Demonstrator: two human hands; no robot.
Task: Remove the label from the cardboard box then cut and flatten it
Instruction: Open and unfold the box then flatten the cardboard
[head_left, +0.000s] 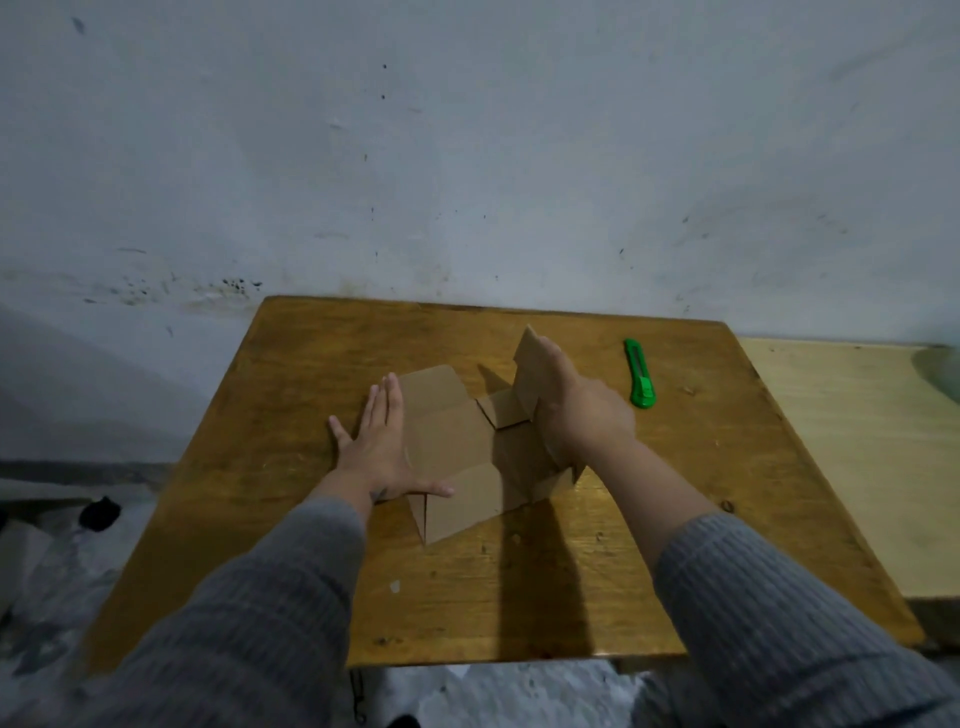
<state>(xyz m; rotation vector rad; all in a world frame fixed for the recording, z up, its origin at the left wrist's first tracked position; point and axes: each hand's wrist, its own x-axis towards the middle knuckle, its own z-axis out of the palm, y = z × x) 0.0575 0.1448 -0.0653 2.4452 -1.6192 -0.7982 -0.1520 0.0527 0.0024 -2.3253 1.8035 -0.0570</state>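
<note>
A brown cardboard box (457, 447) lies opened out in the middle of the wooden table (311, 571), most of its panels flat. My left hand (379, 447) rests flat with fingers spread on the box's left edge and the table. My right hand (576, 410) presses against a right-hand panel that still stands upright; the fingers lie along the panel and the thumb side is hidden. No label shows on the visible cardboard. A green utility knife (640, 375) lies on the table to the right of the box, apart from both hands.
The table stands against a stained white wall (467, 156). A paler wooden surface (841, 457) adjoins it on the right. Crumpled white sheeting (47, 571) and a dark object (98, 513) lie on the floor at the left.
</note>
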